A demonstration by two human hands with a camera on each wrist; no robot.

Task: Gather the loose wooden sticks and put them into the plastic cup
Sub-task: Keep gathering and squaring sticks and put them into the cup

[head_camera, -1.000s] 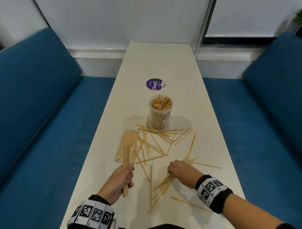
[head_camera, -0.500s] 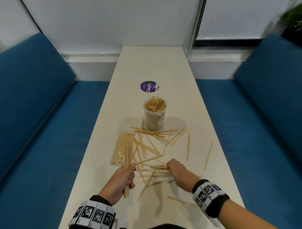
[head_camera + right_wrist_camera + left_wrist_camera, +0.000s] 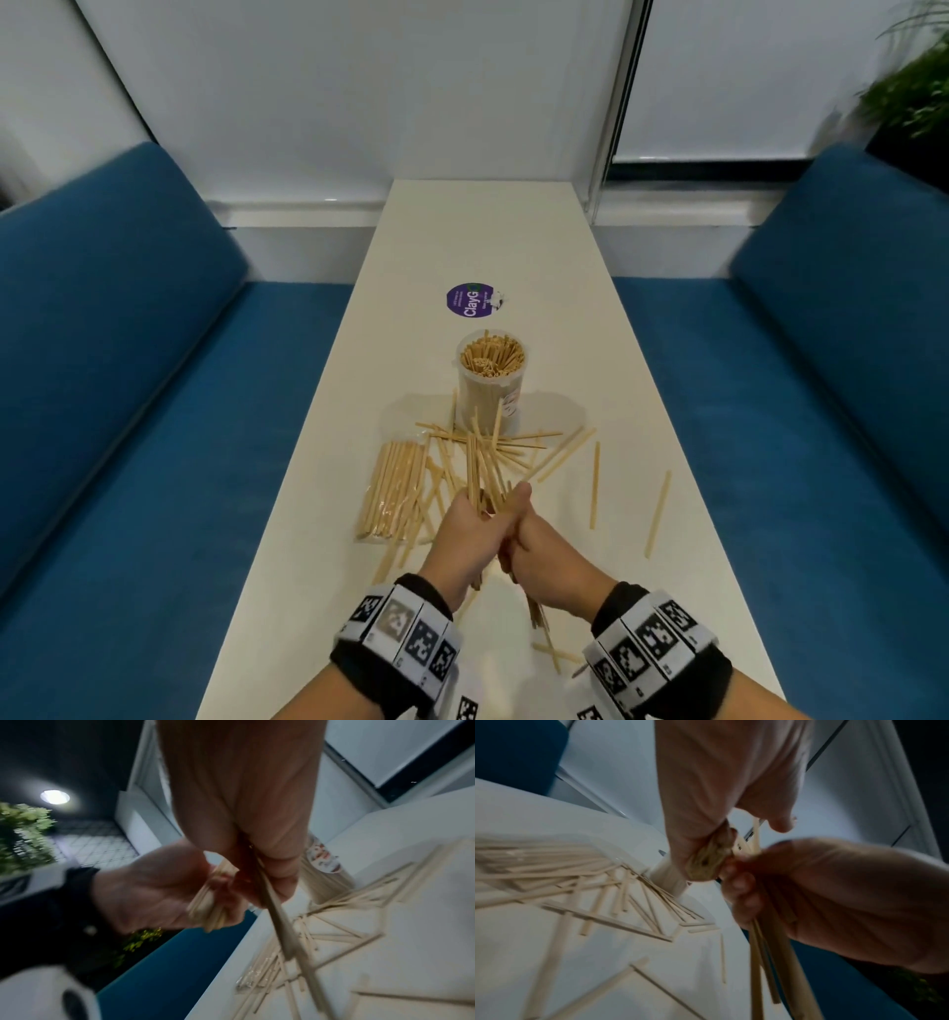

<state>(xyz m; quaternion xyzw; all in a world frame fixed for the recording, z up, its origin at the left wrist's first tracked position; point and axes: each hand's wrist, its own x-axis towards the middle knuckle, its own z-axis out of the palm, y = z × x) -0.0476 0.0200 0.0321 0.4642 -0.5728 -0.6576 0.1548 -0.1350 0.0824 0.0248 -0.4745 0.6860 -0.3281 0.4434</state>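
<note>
The clear plastic cup [image 3: 492, 383], packed with upright wooden sticks, stands mid-table; it shows again in the right wrist view [image 3: 324, 867]. Loose sticks [image 3: 506, 446] lie crossed in front of it, and two single ones [image 3: 594, 485] lie to the right. My left hand [image 3: 464, 524] and right hand [image 3: 529, 537] meet just above the table, near the pile. Each grips some sticks, pressed into one bundle [image 3: 482, 475] that points toward the cup. In the left wrist view the left hand [image 3: 718, 811] clasps stick ends [image 3: 707, 863] beside the right hand [image 3: 834, 902].
A flat pack of sticks [image 3: 393, 488] lies left of the pile. A purple round lid [image 3: 471, 302] sits behind the cup. The narrow white table [image 3: 488, 231] runs between two blue benches [image 3: 128, 411]. More sticks [image 3: 552, 655] lie near the front edge. A plant [image 3: 909, 87] is at far right.
My right hand swept sticks together on the table, lifted them and joined my left hand. Both hands now hold one bundle above the table. Some loose sticks shifted rightward.
</note>
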